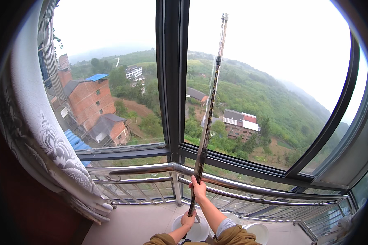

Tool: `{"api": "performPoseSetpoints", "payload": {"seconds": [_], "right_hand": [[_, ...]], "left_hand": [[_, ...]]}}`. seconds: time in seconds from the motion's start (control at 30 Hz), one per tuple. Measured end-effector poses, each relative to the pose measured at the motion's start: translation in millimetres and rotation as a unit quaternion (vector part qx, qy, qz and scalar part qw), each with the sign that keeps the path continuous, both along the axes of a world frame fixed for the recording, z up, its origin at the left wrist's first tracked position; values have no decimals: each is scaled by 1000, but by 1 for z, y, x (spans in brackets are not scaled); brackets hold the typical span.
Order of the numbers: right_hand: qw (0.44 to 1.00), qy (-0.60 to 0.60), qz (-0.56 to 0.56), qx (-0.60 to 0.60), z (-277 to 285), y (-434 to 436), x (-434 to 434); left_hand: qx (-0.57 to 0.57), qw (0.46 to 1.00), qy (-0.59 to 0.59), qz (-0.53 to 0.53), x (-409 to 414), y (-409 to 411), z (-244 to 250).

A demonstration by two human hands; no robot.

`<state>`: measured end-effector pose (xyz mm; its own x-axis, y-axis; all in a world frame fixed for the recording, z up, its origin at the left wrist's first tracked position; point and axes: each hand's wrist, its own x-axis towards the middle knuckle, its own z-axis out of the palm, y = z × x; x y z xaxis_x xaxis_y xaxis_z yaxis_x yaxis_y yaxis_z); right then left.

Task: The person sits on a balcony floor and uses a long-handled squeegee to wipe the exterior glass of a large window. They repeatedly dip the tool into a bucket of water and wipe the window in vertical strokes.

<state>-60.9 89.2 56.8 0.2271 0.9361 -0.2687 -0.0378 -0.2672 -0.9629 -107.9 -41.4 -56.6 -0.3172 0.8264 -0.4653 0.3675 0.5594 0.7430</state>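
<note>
A long pole (213, 82) with a dark, patterned shaft slants up from my hands across the window glass. My left hand (188, 219) grips its lower end, just above a white bucket (204, 230). Higher up the shaft, my right hand (198, 188) is closed around the pole near the metal railing. A pale, narrow part runs along the shaft, and a light fitting shows at its upper end; whether that end touches the glass I cannot tell.
A stainless steel railing (233, 183) runs in front of the dark window frame (172, 92). A patterned curtain (53, 137) hangs at left. More white buckets (257, 232) stand on the tiled floor (135, 219). Outside are brick houses (90, 99) and green hills.
</note>
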Motion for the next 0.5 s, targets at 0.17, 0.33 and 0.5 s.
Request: {"api": "performPoseSetpoints", "payload": {"seconds": [0.17,0.33,0.5], "right_hand": [[999,30,21,14,2,-2,1],[997,58,38,26,-6,1,-1],[998,25,29,41,-8,2,-5]], "left_hand": [[57,998,-23,2,0,8,4],[69,997,-32,13,2,13,14],[94,994,-47,6,1,17,12]]}}
